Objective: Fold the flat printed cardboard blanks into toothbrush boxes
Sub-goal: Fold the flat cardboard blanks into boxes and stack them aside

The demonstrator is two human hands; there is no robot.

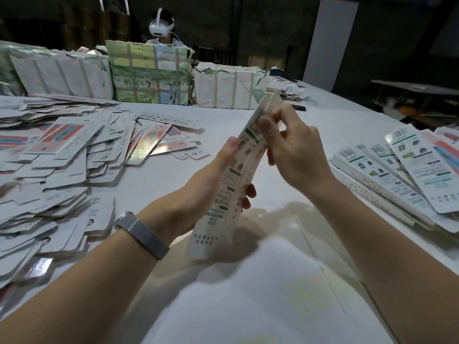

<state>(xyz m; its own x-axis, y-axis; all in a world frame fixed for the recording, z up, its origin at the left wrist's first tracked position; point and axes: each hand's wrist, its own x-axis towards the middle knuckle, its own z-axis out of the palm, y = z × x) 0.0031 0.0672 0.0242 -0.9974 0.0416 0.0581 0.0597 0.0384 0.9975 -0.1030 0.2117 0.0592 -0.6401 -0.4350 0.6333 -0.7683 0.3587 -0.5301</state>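
Note:
A long white printed cardboard blank (pixel 223 202) stands nearly upright above the middle of the table, partly folded along its length. My left hand (pixel 211 184) grips its lower half from the left, fingertips showing past the right edge. My right hand (pixel 290 155) pinches the upper part, a rubber cot on the thumb pressed to the printed face. A wide heap of flat blanks (pixel 62 170) covers the table's left side. Folded boxes (pixel 402 175) lie fanned out at the right.
Three taped paper-wrapped bundles (pixel 149 73) stand in a row at the back of the white table (pixel 285 281). Behind them sits another person wearing a white headset (pixel 161 26). A dark phone (pixel 299 108) lies near the far right bundle. My left wrist carries a metal watch band (pixel 141 234).

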